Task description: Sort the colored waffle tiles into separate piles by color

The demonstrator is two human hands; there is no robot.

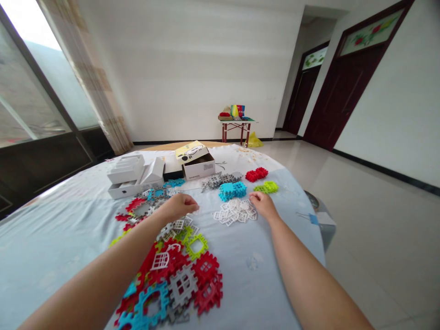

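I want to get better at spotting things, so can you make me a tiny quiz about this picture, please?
1. Pick one: which colour is the pile just past the green pile, farther from the person?
A) white
B) red
C) purple

2. True or false: the white pile lies between the left hand and the right hand.

3. Fill the gap: the yellow lid rests tilted on a ____.

Key:
1. B, the red pile
2. True
3. box
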